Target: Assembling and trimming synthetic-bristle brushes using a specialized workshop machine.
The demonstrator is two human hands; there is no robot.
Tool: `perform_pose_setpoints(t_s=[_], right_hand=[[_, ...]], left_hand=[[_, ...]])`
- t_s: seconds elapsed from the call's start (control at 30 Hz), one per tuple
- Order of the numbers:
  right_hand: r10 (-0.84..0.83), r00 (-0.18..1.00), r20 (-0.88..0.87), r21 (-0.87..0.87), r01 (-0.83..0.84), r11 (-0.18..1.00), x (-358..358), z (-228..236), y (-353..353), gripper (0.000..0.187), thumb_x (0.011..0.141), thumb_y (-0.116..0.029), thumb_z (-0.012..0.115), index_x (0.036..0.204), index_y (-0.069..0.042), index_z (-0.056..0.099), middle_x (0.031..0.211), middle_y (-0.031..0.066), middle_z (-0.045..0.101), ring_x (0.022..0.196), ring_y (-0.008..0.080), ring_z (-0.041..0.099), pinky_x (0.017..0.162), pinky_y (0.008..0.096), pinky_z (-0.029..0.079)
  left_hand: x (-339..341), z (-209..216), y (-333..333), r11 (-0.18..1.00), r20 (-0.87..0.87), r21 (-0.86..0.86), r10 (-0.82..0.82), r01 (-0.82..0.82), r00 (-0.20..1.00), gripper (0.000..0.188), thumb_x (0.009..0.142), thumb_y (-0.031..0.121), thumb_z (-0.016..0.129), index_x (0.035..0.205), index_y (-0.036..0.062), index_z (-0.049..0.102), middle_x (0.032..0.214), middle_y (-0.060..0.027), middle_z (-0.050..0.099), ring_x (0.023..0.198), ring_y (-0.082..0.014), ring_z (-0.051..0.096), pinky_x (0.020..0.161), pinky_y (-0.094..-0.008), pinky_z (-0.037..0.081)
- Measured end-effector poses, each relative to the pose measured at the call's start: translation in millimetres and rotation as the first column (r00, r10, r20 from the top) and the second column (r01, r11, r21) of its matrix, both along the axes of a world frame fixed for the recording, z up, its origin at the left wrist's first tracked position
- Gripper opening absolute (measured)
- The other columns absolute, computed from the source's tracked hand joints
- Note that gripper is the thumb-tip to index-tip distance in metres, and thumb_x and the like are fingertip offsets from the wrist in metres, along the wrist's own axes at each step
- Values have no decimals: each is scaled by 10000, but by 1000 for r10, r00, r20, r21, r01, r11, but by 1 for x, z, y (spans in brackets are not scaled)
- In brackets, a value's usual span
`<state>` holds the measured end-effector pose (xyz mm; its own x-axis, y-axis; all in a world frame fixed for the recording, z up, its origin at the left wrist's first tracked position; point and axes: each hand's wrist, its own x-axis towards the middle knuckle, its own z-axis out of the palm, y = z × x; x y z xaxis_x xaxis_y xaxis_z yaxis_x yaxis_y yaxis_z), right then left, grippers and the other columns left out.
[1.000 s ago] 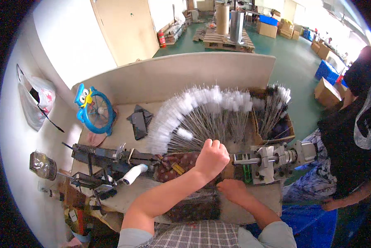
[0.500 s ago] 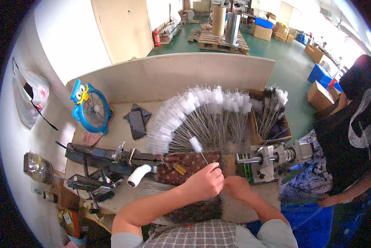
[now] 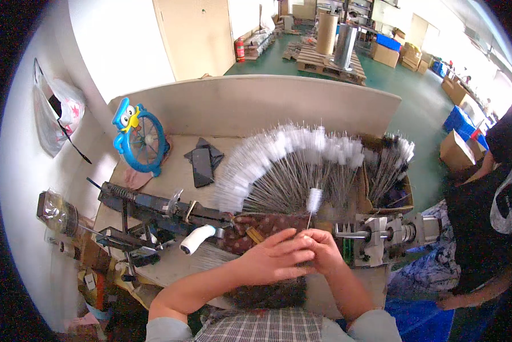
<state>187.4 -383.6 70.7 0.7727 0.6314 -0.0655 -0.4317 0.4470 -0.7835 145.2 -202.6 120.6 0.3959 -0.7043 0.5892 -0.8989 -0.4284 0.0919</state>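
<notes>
A small brush with a white bristle head [image 3: 314, 200] and a thin wire stem stands upright above my hands. The stem runs down to the fingertips of my right hand [image 3: 326, 251], closed round it. My left hand [image 3: 278, 255] lies against the right one, its fingers stretched out and a little apart; its palm is hidden. Just beyond them is a dark red spotted cloth [image 3: 241, 242] with a small yellowish piece [image 3: 255, 235] on it. Many similar white brushes [image 3: 284, 151] fan out in an arc behind, heads outward.
To the left stand a black bench device [image 3: 153, 205] with a white-wrapped handle [image 3: 196, 240], a phone [image 3: 202, 167] and a blue toy-shaped fan [image 3: 143, 139]. On the right are a metal spindle machine [image 3: 375, 236] and a carton of brushes [image 3: 390, 188]. A person in black [image 3: 495, 216] is nearby.
The brush has passed from my left fingers to my right ones and has gone from leaning left to nearly upright. My left fingers have spread. The view has shifted slightly.
</notes>
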Motion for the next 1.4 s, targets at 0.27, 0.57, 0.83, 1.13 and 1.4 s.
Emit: perform_pose_setpoints(t_s=[0.27, 0.57, 0.83, 1.13, 1.4], right_hand=[[-301, 845, 442, -393, 484, 782, -10, 15, 13, 122, 855, -65, 602, 939, -4, 665, 743, 8, 643, 647, 40, 554, 571, 178, 436], [-336, 864, 374, -387, 475, 791, -8, 13, 5, 143, 846, -70, 617, 967, -12, 668, 753, 11, 596, 636, 51, 534, 552, 198, 427], [-314, 848, 427, -366, 480, 798, -9, 5, 14, 145, 842, -35, 606, 973, -10, 662, 769, 9, 556, 588, 65, 523, 515, 198, 437], [-227, 874, 430, -458, 428, 779, -30, 5, 17, 215, 820, -111, 657, 1023, -41, 661, 750, 18, 544, 608, 76, 530, 528, 229, 432], [-213, 879, 427, -456, 412, 789, -33, -3, 18, 254, 778, -103, 693, 1025, -46, 664, 730, 24, 555, 685, 96, 531, 588, 233, 425]], left_hand=[[100, -63, 8, 333, -790, -437, 302, -835, 534, 226, 865, 202, 596, 960, -1, 565, 723, -56, 580, 546, -109, 583, 455, -241, 441], [99, -33, 0, 400, -423, -601, 576, -692, 700, 83, 822, 67, 628, 804, -2, 585, 681, -97, 590, 560, -179, 566, 528, -298, 442], [1, -10, -5, 609, -779, -441, 105, -660, 618, 104, 862, 103, 615, 902, 8, 604, 768, -41, 609, 674, -96, 553, 597, -229, 449], [-11, -16, -8, 587, -894, -361, 5, -725, 449, 151, 871, 137, 612, 958, 17, 642, 880, -33, 655, 800, -81, 574, 714, -228, 470], [-14, -16, -10, 589, -888, -371, 2, -718, 460, 162, 874, 141, 604, 966, 15, 651, 909, -51, 666, 827, -104, 594, 744, -245, 477]])
